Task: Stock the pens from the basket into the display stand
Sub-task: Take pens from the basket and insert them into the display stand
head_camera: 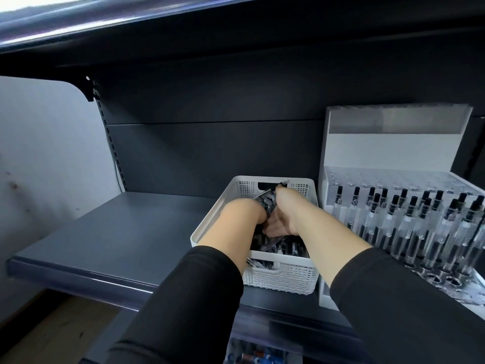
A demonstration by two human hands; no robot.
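Observation:
A white perforated basket [279, 275] stands on the dark shelf and holds several loose black-and-clear pens [278, 249]. Both of my hands are down inside it. My left hand [242, 214] curls over a small bunch of pens [267, 202], its fingertips hidden. My right hand [282, 220] grips the same bunch from the other side, thumb up by the pen tips. To the right is the white display stand [393, 153], where several pens [420, 219] stand upright. The holes in its front row [433, 278] and its back rows hold nothing.
The dark shelf [105, 232] stretches bare to the left of the basket, with its front edge towards me. Another shelf [183, 24] hangs overhead. A grey wall [39, 153] closes the left side. Packaged goods [252, 358] show on the level below.

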